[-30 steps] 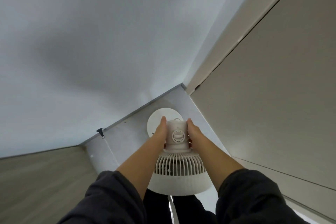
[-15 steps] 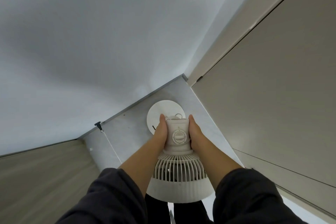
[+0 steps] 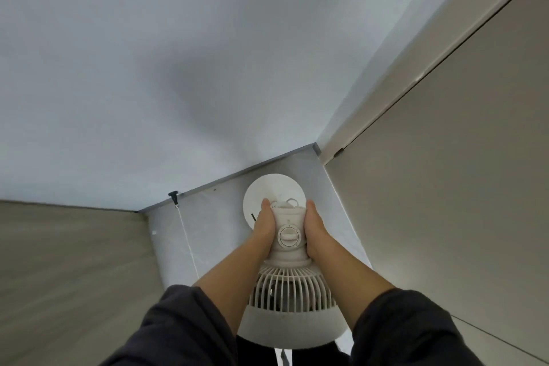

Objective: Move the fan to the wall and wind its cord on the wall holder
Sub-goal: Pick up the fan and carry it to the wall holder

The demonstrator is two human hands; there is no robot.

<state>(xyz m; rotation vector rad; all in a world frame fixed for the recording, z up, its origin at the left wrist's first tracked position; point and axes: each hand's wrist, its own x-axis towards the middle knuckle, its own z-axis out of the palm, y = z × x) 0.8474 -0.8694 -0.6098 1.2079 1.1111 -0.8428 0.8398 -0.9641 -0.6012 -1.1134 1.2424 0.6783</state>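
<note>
Fan point(image 3: 289, 291), white, pedestal type: held upright over its round base point(image 3: 271, 192), which sits on the pale floor point(image 3: 214, 232) in the corner beside the wall point(image 3: 148, 68). Left hand point(image 3: 264, 227) and right hand point(image 3: 315, 230), 2 in all, clamped on opposite sides of the motor housing, dial point(image 3: 288, 236) between them. Cord: possibly the thin line by the black doorstop point(image 3: 173, 195); unclear. Dark sleeves point(image 3: 184, 330) pushed back.

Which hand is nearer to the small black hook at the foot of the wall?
The left hand. It holds the left side of the fan, the side toward the black hook. The right hand holds the opposite side, so the fan body lies between it and the hook.
</note>
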